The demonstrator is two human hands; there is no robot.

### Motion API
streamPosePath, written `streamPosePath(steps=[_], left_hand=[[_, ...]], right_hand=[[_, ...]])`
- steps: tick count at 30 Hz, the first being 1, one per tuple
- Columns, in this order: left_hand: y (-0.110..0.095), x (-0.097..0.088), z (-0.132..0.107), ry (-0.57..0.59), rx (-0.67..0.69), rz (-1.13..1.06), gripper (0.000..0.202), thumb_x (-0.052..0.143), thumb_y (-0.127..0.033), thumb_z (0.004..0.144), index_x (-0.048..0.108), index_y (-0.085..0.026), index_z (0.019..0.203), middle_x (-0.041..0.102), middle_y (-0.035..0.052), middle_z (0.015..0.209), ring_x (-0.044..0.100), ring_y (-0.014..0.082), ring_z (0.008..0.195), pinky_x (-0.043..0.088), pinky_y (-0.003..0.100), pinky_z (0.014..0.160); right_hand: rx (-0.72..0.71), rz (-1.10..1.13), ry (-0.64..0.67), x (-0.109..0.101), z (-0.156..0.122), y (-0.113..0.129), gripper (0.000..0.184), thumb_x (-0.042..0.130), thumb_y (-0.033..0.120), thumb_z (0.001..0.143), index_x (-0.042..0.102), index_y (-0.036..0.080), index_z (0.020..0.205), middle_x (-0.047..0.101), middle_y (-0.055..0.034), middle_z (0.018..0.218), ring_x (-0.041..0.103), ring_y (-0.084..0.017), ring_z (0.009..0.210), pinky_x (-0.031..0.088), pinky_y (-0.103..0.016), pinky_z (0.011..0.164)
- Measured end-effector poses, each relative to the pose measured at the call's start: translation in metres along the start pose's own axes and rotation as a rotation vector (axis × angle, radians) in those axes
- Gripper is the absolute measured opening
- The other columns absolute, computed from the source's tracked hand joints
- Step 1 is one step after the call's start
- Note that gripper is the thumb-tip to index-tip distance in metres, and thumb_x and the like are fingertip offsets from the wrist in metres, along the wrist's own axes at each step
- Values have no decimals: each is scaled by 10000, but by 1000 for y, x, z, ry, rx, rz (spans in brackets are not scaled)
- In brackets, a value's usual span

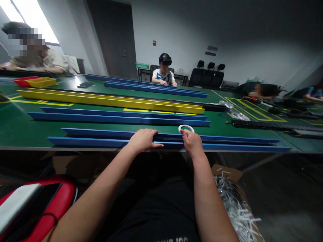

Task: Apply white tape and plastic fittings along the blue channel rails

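In front of me, along the near table edge, lies a long blue channel strip (239, 143) with two raised walls. My left hand (143, 139) rests across the middle of it, fingers stretched out and the thumb spread apart. Just to the right, my right hand (193, 143) is closed on a white tape roll (186, 127), a thin ring held above the channel. The fingertips of the right hand are partly hidden, so any loose tape end cannot be made out.
Beyond lie another blue channel (121, 118), a yellow channel (111, 102) and further blue strips (153, 88). Red and yellow trays (41, 81) stand far left. A person (164, 75) sits opposite. Below right, a carton (227, 172) holds white strips; a red stool (58, 191) is lower left.
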State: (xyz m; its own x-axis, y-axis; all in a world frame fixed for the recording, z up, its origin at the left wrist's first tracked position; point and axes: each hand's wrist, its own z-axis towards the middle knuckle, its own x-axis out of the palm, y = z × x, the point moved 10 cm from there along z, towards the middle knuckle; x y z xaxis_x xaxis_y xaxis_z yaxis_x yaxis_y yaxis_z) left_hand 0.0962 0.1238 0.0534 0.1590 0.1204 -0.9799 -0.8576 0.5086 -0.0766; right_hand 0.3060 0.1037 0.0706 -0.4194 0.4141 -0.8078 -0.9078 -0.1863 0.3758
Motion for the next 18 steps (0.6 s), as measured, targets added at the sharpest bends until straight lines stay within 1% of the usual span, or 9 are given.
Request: streamPosePath(steps=[3,5,8,12,15,18], left_hand=[[0,3,4,19,21,-27,764,521,-798,730,594,-246,1253,692,99,1194,637,304,1092,461,376,915],[-1,5,6,33,33,-52,771,532,-795,724,588,-247,1263,680,94,1229,632,293,1110,459,362,932],[0,6,7,34,30,-66,775,536,-795,719,584,-251,1269,675,92,1244,628,290,1123,454,357,944],[-1,3,4,6,27,-37,779,501,-812,727,588,-245,1254,691,97,1198,643,300,1079,464,372,900],[-3,1,1,-16,37,-20,764,496,-807,737,597,-235,1234,704,100,1150,648,302,1053,461,378,885],[-3,1,0,-32,40,-3,738,513,-795,739,603,-235,1210,712,99,1114,653,298,1037,460,373,875]], right_hand=[[-38,-21,91,6,3,5,415,340,513,990,700,309,1019,687,-38,784,568,-198,678,292,-288,587],[-76,-33,147,10,4,10,350,395,469,980,697,338,1098,715,-38,872,603,-206,745,340,-290,620],[-108,-48,192,14,4,13,291,462,414,960,717,345,1080,732,-37,963,636,-210,835,391,-292,665],[-155,-30,236,23,5,18,253,505,375,943,733,353,1050,739,-24,1043,658,-220,913,433,-294,701],[-227,-9,312,34,7,31,223,557,340,912,748,364,1024,750,-10,1031,674,-223,911,456,-289,718],[-318,-45,394,41,10,50,262,554,259,895,756,353,1033,754,-8,1043,687,-221,936,471,-279,758]])
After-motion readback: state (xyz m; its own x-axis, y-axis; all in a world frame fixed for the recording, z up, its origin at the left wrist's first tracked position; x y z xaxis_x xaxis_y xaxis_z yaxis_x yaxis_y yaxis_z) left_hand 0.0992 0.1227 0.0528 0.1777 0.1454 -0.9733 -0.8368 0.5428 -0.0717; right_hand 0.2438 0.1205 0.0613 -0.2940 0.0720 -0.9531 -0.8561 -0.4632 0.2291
